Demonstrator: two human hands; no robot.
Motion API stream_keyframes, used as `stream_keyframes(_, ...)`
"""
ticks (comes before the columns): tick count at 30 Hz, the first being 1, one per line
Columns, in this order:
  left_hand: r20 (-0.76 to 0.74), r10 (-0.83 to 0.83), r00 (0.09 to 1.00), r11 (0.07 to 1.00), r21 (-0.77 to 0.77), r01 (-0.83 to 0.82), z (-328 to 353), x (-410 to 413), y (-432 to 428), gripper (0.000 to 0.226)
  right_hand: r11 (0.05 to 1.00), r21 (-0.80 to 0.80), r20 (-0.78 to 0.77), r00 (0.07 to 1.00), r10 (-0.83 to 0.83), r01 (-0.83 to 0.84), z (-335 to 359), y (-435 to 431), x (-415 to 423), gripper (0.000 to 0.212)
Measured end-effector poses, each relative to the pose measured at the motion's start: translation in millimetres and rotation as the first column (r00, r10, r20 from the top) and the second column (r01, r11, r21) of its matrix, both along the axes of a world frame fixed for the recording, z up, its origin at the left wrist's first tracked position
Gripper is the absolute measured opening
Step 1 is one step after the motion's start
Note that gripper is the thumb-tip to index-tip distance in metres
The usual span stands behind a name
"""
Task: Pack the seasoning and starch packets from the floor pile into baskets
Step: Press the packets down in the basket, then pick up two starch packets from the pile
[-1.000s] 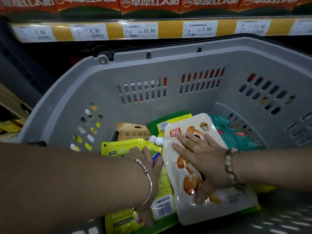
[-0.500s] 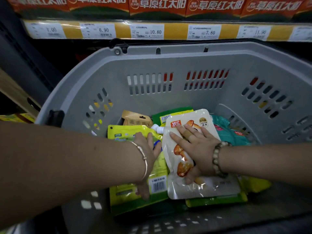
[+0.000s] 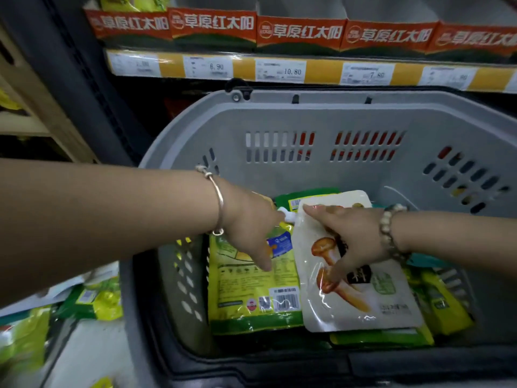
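left hand (image 3: 249, 227) rests unclenched on the yellow packet (image 3: 251, 292), right hand (image 3: 351, 236) spread flat on the white pouch (image 3: 372, 306)

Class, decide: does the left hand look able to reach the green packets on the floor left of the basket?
Probably yes: the left hand rests open on the yellow-green packet, and the floor packets lie uncovered beside the basket.

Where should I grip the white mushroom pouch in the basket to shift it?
Best pinch the white pouch by its near bottom edge, from the near side of the basket. It lies flat on top, that edge free over green packets; the right hand covers its far half and the yellow-green packet adjoins its left edge.
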State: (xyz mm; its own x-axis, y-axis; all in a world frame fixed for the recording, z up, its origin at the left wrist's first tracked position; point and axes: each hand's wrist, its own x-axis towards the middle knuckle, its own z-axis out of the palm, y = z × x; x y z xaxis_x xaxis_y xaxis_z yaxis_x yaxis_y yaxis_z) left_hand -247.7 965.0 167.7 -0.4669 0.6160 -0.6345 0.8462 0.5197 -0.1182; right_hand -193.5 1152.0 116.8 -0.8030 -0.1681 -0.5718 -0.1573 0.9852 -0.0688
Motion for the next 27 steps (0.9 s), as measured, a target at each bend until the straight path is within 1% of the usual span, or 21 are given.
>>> stream_keyframes(2,-0.049,0.035,0.998,0.977,0.211,-0.024,22,5,-20,0.075,1.000,-0.029,-0.114,0.993,-0.006,0.003,19,-10,-3,0.117)
stream_keyframes(5,-0.123,0.151,0.981,0.897,0.434,-0.084,48,6,-61,0.075,0.995,-0.093,-0.282,0.959,0.005,-0.033,54,-40,-9,0.102)
stream_keyframes(8,-0.133,0.293,0.947,0.752,0.643,-0.142,68,14,-113,0.083,0.973,-0.210,-0.418,0.909,0.003,-0.100,91,-85,-16,0.092)
stream_keyframes(11,-0.183,0.440,0.879,0.609,0.780,-0.142,73,22,-170,0.072,0.931,-0.305,-0.514,0.858,0.015,-0.199,118,-140,-20,0.090)
stream_keyframes(12,-0.194,0.481,0.855,0.579,0.803,-0.144,73,27,-189,0.070,0.915,-0.324,-0.540,0.841,0.029,-0.240,125,-159,-20,0.088)
stream_keyframes(14,-0.156,0.564,0.811,0.543,0.810,-0.222,74,39,-225,0.067,0.885,-0.340,-0.570,0.818,0.075,-0.318,137,-198,-18,0.085)
stream_keyframes(17,-0.122,0.653,0.748,0.511,0.799,-0.316,67,58,-280,0.065,0.848,-0.353,-0.552,0.820,0.153,-0.396,140,-260,-16,0.085)
stream_keyframes(19,-0.095,0.704,0.704,0.472,0.803,-0.363,58,71,-315,0.064,0.835,-0.405,-0.483,0.863,0.151,-0.373,129,-300,-15,0.082)
stream_keyframes(21,-0.077,0.749,0.658,0.435,0.806,-0.401,45,85,-349,0.064,0.846,-0.403,-0.403,0.898,0.178,-0.349,108,-338,-13,0.078)
stream_keyframes(24,-0.018,0.818,0.575,0.362,0.794,-0.489,16,107,-395,0.065,0.864,-0.350,-0.338,0.909,0.244,-0.362,71,-391,-9,0.074)
stream_keyframes(27,0.012,0.872,0.490,0.305,0.770,-0.561,-18,133,-433,0.065,0.875,-0.331,-0.293,0.920,0.260,-0.353,33,-437,-6,0.069)
